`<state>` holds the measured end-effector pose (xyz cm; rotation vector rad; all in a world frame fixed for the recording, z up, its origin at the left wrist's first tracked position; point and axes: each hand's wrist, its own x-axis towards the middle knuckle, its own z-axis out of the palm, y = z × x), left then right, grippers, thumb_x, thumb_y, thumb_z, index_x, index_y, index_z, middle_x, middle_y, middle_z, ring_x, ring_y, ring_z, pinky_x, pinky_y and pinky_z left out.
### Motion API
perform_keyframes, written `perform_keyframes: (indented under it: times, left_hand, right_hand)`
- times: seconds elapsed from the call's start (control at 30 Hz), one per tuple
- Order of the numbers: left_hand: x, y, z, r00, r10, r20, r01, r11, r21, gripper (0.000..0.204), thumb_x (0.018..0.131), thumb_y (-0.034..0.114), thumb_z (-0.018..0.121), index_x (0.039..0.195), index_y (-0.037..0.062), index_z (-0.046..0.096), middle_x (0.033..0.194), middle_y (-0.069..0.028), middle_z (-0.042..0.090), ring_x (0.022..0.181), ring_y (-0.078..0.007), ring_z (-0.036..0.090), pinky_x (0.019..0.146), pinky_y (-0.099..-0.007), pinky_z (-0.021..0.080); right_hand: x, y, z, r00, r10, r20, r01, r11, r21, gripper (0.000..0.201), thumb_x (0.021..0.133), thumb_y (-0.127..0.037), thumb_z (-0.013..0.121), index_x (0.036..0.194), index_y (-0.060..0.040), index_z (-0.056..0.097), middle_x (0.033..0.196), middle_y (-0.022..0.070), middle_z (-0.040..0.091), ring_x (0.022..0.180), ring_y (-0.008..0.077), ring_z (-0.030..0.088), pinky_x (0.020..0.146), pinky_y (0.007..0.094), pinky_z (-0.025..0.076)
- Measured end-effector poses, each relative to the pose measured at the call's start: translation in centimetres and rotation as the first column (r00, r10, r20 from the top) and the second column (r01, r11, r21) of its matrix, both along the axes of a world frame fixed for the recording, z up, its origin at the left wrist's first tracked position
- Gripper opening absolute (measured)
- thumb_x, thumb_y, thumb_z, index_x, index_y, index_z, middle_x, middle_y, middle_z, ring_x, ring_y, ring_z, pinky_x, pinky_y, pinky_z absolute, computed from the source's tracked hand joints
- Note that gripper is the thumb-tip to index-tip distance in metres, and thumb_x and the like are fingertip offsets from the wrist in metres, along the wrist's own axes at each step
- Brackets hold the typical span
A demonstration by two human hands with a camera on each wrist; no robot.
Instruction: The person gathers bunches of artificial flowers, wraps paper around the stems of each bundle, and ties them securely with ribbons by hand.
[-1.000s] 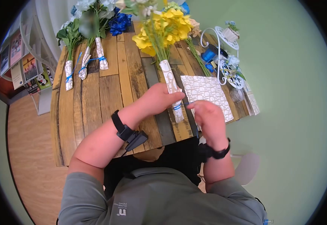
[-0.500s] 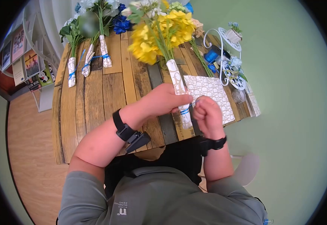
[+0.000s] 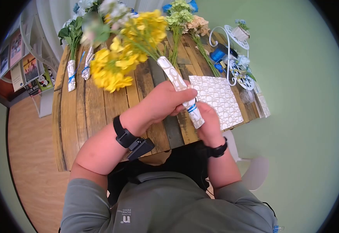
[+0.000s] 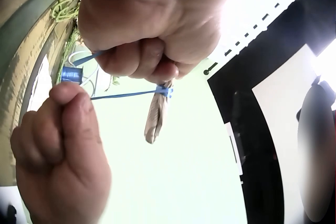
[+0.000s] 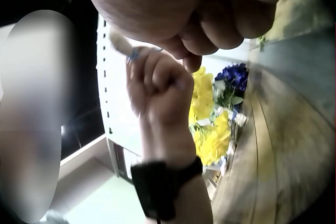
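Note:
My left hand (image 3: 163, 101) grips the stems of a bouquet of yellow flowers (image 3: 119, 64), wrapped in white-and-beige patterned paper (image 3: 172, 73). The flower head leans to the far left, and the wrapped end points toward my body on the right. Blue ribbon (image 3: 192, 107) circles the wrap just below my left thumb. Close beside the lower end is my right hand (image 3: 211, 121), partly behind the wrap in the head view. The left wrist view shows my right hand (image 4: 65, 150) with fingers curled, pinching a ribbon strand (image 4: 126, 96) stretched straight from the wrap.
A sheet of patterned paper (image 3: 218, 103) lies on the wooden table (image 3: 111, 112), right of the bouquet. Behind it are a blue ribbon spool (image 3: 218, 54), a white metal stand (image 3: 231, 35) and peach flowers (image 3: 198, 25). Wrapped bouquets (image 3: 72, 75) lie at the far left.
The bouquet has tilted, its yellow flowers swinging left and its lower end moving right. My right hand has gone from beside the wrap to partly behind its lower end.

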<state>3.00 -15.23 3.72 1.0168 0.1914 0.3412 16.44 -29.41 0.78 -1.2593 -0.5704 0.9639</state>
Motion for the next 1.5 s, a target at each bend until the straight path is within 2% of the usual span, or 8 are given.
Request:
perform_keyframes:
  times: [0.13, 0.17, 0.3, 0.63, 0.9, 1.03, 1.13, 1.5]
  left_hand:
    - [0.8, 0.1, -0.8, 0.993, -0.043, -0.106, 0.053, 0.994, 0.093, 0.017, 0.098, 0.023, 0.066, 0.098, 0.0061, 0.063, 0.069, 0.0041, 0.053, 0.053, -0.0042, 0.042, 0.048, -0.0211, 0.032]
    - [0.9, 0.1, -0.9, 0.991, -0.003, -0.132, 0.024, 0.987, 0.16, 0.018, 0.098, 0.024, 0.066, 0.096, 0.0055, 0.064, 0.069, 0.0039, 0.054, 0.054, -0.0046, 0.044, 0.049, -0.0216, 0.034]
    - [1.3, 0.4, -1.6, 0.986, 0.057, -0.158, -0.008, 0.956, 0.293, 0.02, 0.098, 0.024, 0.065, 0.092, 0.005, 0.065, 0.067, 0.0036, 0.055, 0.055, -0.0053, 0.046, 0.051, -0.0225, 0.036]
    - [1.4, -0.9, -1.2, 0.986, 0.162, -0.028, -0.147, 0.946, 0.29, 0.019, 0.101, 0.024, 0.061, 0.089, 0.0084, 0.06, 0.064, 0.0048, 0.05, 0.056, -0.0044, 0.043, 0.05, -0.0222, 0.033]
    - [1.2, 1.1, -2.7, 0.99, 0.043, -0.134, -0.025, 0.991, 0.133, 0.02, 0.1, 0.026, 0.064, 0.091, 0.0082, 0.06, 0.066, 0.0055, 0.047, 0.053, -0.0039, 0.038, 0.047, -0.0222, 0.029]
    - [1.3, 2.0, -4.1, 0.987, -0.092, -0.131, 0.111, 0.983, 0.148, 0.017, 0.099, 0.023, 0.066, 0.094, 0.0068, 0.064, 0.069, 0.0057, 0.049, 0.055, -0.004, 0.039, 0.049, -0.022, 0.03]
    - [1.6, 2.6, -5.7, 0.978, -0.137, -0.156, 0.171, 0.956, 0.237, 0.018, 0.097, 0.024, 0.067, 0.092, 0.0064, 0.067, 0.068, 0.0049, 0.052, 0.056, -0.0045, 0.043, 0.051, -0.0235, 0.033]
    - [-0.9, 7.7, -4.2, 0.905, 0.156, -0.395, 0.228, 0.606, 0.762, 0.035, 0.09, 0.034, 0.07, 0.092, -0.0009, 0.069, 0.074, -0.0129, 0.065, 0.067, -0.0205, 0.059, 0.068, -0.0351, 0.05]
  right_hand:
    - [3.6, -1.1, 5.3, 0.921, 0.384, -0.063, -0.37, 0.914, 0.168, 0.015, 0.098, -0.007, 0.054, 0.097, 0.0011, 0.067, 0.075, 0.0011, 0.065, 0.063, 0.0102, 0.056, 0.058, 0.0272, 0.045]
    - [1.3, -1.3, 6.9, 0.904, 0.251, 0.346, -0.263, 0.965, -0.012, 0.015, 0.097, -0.007, 0.055, 0.098, 0.0013, 0.068, 0.075, 0.0031, 0.066, 0.062, 0.0138, 0.058, 0.058, 0.0293, 0.047]
    - [-4.1, -2.0, 5.0, 0.293, -0.007, 0.956, -0.04, 0.999, 0.02, 0.014, 0.097, -0.007, 0.059, 0.102, -0.0005, 0.071, 0.078, 0.0111, 0.068, 0.066, 0.0228, 0.064, 0.063, 0.0325, 0.051]
    - [-5.6, -2.1, -0.6, 0.81, 0.106, 0.576, -0.094, 0.994, -0.052, 0.012, 0.098, -0.008, 0.06, 0.096, 0.0016, 0.067, 0.078, 0.0096, 0.062, 0.07, 0.0179, 0.059, 0.065, 0.0301, 0.047]
    - [-3.9, -3.5, 2.1, 0.534, -0.193, 0.823, -0.053, 0.964, 0.26, 0.008, 0.089, 0.002, 0.055, 0.084, 0.0033, 0.061, 0.089, 0.0119, 0.06, 0.083, 0.0222, 0.057, 0.079, 0.033, 0.046]
    - [-2.2, -2.1, 2.8, 0.63, -0.293, 0.719, 0.015, 0.93, 0.366, 0.01, 0.091, -0.002, 0.052, 0.086, 0.0038, 0.059, 0.095, 0.0131, 0.061, 0.086, 0.0225, 0.056, 0.086, 0.0323, 0.044]
    - [-1.2, -0.6, 2.7, 0.999, 0.046, -0.028, -0.035, 0.953, 0.301, 0.012, 0.094, -0.005, 0.043, 0.085, -0.0007, 0.05, 0.085, 0.011, 0.057, 0.08, 0.0206, 0.054, 0.077, 0.033, 0.045]
    - [-1.2, 7.7, 0.8, 0.982, 0.186, 0.018, -0.186, 0.964, 0.192, 0.015, 0.091, -0.005, 0.047, 0.076, -0.0038, 0.05, 0.072, 0.0045, 0.052, 0.067, 0.0132, 0.048, 0.063, 0.0256, 0.038]
